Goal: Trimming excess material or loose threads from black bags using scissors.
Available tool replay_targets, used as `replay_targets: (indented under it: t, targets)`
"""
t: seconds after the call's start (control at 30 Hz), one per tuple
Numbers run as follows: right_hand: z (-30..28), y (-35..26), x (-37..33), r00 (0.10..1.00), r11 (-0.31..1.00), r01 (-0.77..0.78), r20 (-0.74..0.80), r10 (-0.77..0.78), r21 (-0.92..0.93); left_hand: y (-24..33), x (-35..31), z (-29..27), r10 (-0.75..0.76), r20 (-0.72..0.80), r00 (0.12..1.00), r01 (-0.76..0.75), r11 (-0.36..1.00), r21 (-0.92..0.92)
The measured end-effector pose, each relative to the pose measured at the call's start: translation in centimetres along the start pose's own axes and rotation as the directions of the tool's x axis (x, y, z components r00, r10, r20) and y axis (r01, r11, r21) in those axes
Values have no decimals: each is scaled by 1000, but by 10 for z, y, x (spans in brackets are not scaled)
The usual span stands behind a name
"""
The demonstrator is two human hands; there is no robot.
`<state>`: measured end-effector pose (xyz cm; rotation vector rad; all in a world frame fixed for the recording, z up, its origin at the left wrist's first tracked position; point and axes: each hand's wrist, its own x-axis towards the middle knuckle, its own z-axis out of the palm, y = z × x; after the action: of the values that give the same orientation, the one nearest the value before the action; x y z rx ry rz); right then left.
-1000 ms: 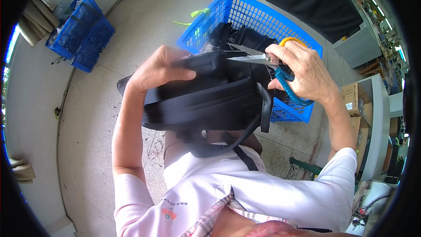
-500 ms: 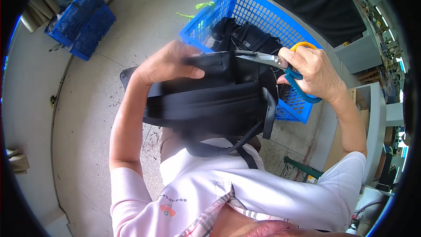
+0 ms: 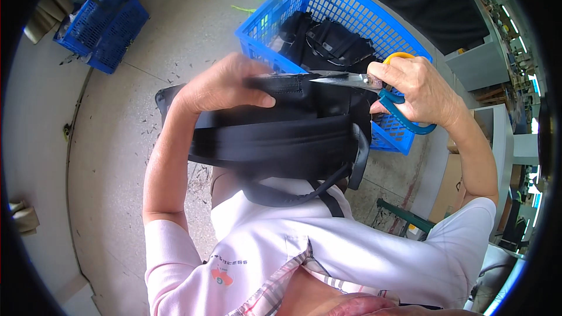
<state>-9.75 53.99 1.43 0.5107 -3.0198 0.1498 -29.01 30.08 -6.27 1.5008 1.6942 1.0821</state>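
The right hand (image 3: 418, 90) has its grip clenched through the handles of a pair of scissors (image 3: 374, 90), one loop yellow and the other teal. The steel blades point to the person's left and lie along the top edge of a black bag (image 3: 281, 134), their tip resting at the bag's seam. The left hand (image 3: 225, 85) is clamped over that same upper edge of the bag, palm down, thumb stretched along the front just below the seam, near the blade tip but not touching it as far as can be seen.

The bag is held up in front of the person's chest, above the lap, its long side running left to right. A padded black strap (image 3: 357, 155) loops down at its right end, and a thinner strap (image 3: 293, 196) hangs below against the pale pink shirt (image 3: 328, 251).

Directly behind the bag and the scissors stands a blue plastic crate (image 3: 351, 11) on the concrete floor (image 3: 117, 158), with more black bags (image 3: 322, 44) lying inside it. The held bag hides the crate's near wall. A strip of yellow-green cord (image 3: 260, 0) lies by the crate's far left corner. Well apart, to the far left, sit two more blue crates (image 3: 102, 20). Small scraps litter the floor beside the left forearm.
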Motion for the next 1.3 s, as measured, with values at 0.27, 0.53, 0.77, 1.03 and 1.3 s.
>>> replay_targets:
  t: [0.27,0.53,0.77,1.03,1.3]
  targets:
    - [-3,-4,9,998,998,60,9,-60,25,3,1,6,10,32,999,-9,999,-36]
    - [8,3,-1,998,998,70,5,-70,-5,-1,1,11,12,32,999,-10,999,-46]
    - [22,-8,15,960,669,-177,-25,281,722,-3,11,16,54,35,998,-54,999,-2]
    - [55,-12,16,916,440,-245,57,397,864,-28,-39,-4,-47,-434,900,231,894,383]
    - [55,-13,1,900,342,-289,133,415,894,-104,-87,11,-475,-559,679,162,841,-517]
